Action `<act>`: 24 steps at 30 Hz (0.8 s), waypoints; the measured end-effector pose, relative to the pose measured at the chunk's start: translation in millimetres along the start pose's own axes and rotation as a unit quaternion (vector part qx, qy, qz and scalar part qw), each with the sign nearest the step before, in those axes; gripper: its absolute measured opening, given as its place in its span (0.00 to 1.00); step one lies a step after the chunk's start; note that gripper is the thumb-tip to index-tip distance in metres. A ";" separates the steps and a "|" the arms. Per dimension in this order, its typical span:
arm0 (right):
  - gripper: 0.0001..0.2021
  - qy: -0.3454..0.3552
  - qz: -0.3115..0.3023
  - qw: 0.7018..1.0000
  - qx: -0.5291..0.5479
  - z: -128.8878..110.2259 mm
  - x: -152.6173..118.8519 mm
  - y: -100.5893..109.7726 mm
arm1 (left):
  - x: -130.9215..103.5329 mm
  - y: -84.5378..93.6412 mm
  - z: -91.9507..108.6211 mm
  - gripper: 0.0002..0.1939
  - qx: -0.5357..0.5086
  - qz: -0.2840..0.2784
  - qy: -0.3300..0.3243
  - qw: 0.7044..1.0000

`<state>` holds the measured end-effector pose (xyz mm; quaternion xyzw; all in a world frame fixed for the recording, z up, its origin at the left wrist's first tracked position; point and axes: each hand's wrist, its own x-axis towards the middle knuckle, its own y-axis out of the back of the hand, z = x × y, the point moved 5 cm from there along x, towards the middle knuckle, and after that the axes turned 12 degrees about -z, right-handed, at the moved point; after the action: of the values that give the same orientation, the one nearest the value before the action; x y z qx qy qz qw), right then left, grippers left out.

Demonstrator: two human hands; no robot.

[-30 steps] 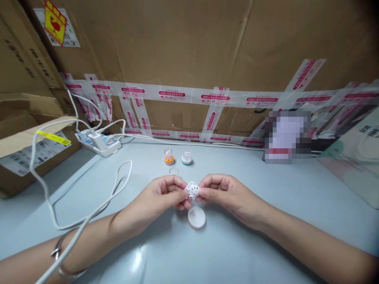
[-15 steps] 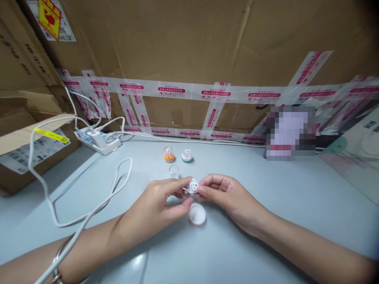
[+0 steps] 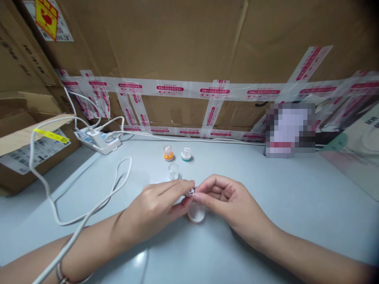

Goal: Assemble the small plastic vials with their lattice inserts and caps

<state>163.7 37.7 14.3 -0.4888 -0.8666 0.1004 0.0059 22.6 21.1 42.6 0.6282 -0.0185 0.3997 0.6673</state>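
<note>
Fingertips of left hand [image 3: 160,205] and right hand [image 3: 225,199] in shared grip on lattice piece [image 3: 192,192], white cap [image 3: 196,213] beneath

Left hand [image 3: 156,207] and right hand [image 3: 225,197] meet at mid-worktop [image 3: 296,197] on a small lattice piece [image 3: 192,191], apparently just above a round cap [image 3: 196,213]. Beyond: a small cup [image 3: 173,171], then two capped pots [image 3: 168,153] [image 3: 186,154]. Far left: power strip [image 3: 99,141].

White power strip [image 3: 99,141], looping cable [image 3: 89,213], taped cardboard [image 3: 177,47].
</note>
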 end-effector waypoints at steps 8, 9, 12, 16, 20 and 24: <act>0.09 -0.068 -0.145 0.961 0.224 9.4 -1.5 -13.5 | 5.7 12.9 6.3 0.15 -0.060 0.002 -0.057 0.997; 0.09 -0.068 -0.157 0.956 0.237 10.8 -2.3 -15.0 | 4.9 11.0 7.0 0.15 -0.063 -0.008 -0.062 0.996; 0.11 -0.060 -0.160 0.952 0.255 13.8 -4.2 -15.9 | 2.7 5.6 5.7 0.15 -0.058 -0.024 -0.050 0.997; 0.12 -0.063 -0.135 0.958 0.243 15.6 -4.1 -13.3 | 3.1 2.4 1.8 0.15 -0.060 -0.034 -0.026 0.997; 0.11 -0.064 -0.125 0.963 0.230 14.5 -1.7 -12.4 | 2.6 -1.4 -2.6 0.15 -0.072 -0.047 0.009 0.996; 0.08 -0.058 -0.123 0.962 0.238 16.1 -0.4 -11.7 | 0.9 -4.0 -3.4 0.15 -0.086 -0.039 0.020 0.995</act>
<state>152.3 28.7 0.7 -0.3565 -0.8699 0.3304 0.0836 23.8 25.0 39.1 0.5606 -0.0151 0.3829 0.7341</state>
